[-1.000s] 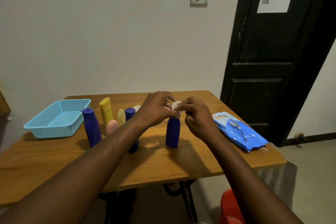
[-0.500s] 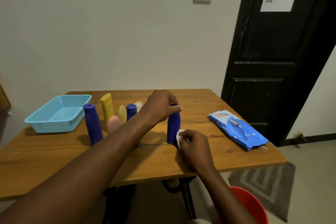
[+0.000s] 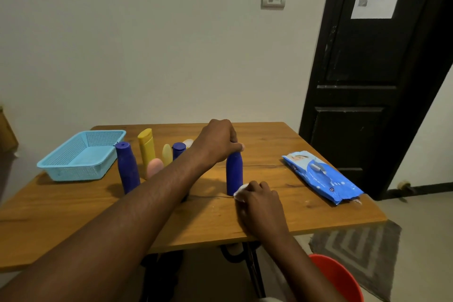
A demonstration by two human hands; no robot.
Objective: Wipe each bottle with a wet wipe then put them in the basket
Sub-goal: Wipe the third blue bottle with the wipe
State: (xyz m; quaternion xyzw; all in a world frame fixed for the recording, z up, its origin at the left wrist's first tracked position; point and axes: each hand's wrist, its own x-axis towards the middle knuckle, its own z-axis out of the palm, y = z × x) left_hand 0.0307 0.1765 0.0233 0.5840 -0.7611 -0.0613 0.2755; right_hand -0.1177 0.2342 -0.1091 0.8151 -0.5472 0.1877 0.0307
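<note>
Head view: the left hand [image 3: 218, 141] reaches over the wooden table [image 3: 73, 213] and curls round the cap end of an upright blue bottle [image 3: 234, 171], gripping it from above. Just below and nearer the person, the right hand [image 3: 259, 200] rests on the tabletop with its fingers curled round a bunched white wet wipe [image 3: 239, 191], which is pressed against the foot of that bottle.

To the left of the left hand and forearm stands a cluster of other bottles: a tall blue bottle [image 3: 127, 167], a yellow bottle [image 3: 146, 147], a pink bottle [image 3: 155, 167], a pale yellow bottle [image 3: 167, 157] and a short blue bottle [image 3: 178, 151] partly hidden by the arm. Farther left again sits the light blue basket [image 3: 81, 157], holding nothing that shows.

To the right of the right hand, well apart, a blue pack of wipes [image 3: 321, 176] lies flat near the table's edge. Below that hand, on the floor, are a red bucket [image 3: 338, 277] and a grey rug [image 3: 362, 247].
</note>
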